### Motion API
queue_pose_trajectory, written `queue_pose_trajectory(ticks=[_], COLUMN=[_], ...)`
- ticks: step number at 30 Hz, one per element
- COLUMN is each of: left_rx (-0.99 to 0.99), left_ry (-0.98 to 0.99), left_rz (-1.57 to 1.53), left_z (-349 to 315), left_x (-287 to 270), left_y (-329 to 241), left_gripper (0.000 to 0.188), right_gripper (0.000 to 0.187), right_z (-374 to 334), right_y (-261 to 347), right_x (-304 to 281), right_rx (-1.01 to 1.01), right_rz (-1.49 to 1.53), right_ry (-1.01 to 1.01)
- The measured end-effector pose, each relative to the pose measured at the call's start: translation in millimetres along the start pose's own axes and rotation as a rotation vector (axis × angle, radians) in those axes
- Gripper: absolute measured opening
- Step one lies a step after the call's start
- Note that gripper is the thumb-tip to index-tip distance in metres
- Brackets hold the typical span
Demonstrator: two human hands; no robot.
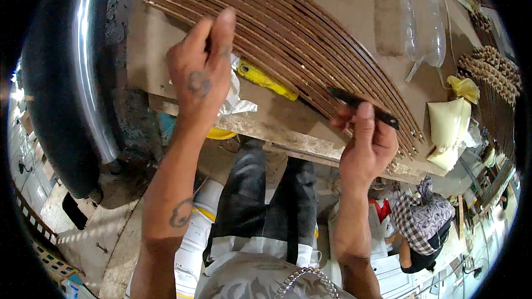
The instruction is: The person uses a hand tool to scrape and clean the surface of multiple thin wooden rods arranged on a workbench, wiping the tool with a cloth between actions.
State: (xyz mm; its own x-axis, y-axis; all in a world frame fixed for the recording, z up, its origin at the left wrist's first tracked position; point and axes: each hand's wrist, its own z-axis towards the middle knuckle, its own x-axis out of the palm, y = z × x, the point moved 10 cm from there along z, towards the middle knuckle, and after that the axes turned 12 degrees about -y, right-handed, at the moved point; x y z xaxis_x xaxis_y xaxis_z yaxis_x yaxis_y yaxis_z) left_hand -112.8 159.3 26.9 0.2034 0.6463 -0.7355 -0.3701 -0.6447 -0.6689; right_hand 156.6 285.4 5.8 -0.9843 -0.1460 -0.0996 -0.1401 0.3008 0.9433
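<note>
Long brown strips (277, 27), thin and pale at their ends, lie side by side in a curved row across the table. Over their near left edge is my left hand (200, 66), thumb and fingers closed; what they pinch, if anything, is hidden. My right hand (368, 147) grips a black flat blade-like tool (382, 115) above the right part of the strips. Its narrow tip points left and a small hole shows at its other end. Between my hands, a yellow-handled tool (267, 80) lies beside crumpled white paper (239, 93).
The brown table's worn front edge (288, 137) runs before my legs. A large black roller-like cylinder and shiny metal bar (88, 61) stand left. Clear plastic (424, 22) and a pale yellow bag (446, 124) lie right. Another person (422, 224) is at lower right.
</note>
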Motion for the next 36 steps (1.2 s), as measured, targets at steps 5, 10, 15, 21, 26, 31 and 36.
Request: queue_pose_trajectory(ticks=[5,10,15,21,26,31,36], left_rx=[0.332,0.614,0.416,0.421,0.441,0.439,0.444], left_ry=[-0.2,-0.152,0.059,0.087,0.101,0.103,0.12], left_rz=[-0.143,-0.078,0.314,0.34,0.407,0.419,0.475], left_z=[23,9,15,16,15,16,16], left_x=[33,57,84,86,89,88,90], left_y=[-18,-29,-18,-19,-20,-19,-18], left_gripper=[0.039,0.043,0.066,0.066,0.065,0.065,0.065], right_gripper=[0.016,0.023,0.034,0.041,0.042,0.041,0.029], right_z=[-5,-11,-7,-6,-3,-2,1], right_y=[13,5,3,8,6,5,5], right_x=[6,15,41,50,49,53,53], right_rx=[-0.34,-0.479,-0.57,-0.658,-0.654,-0.647,-0.613], right_rz=[-0.335,-0.428,-0.466,-0.497,-0.499,-0.487,-0.472], right_ry=[0.105,0.21,0.325,0.32,0.337,0.357,0.332])
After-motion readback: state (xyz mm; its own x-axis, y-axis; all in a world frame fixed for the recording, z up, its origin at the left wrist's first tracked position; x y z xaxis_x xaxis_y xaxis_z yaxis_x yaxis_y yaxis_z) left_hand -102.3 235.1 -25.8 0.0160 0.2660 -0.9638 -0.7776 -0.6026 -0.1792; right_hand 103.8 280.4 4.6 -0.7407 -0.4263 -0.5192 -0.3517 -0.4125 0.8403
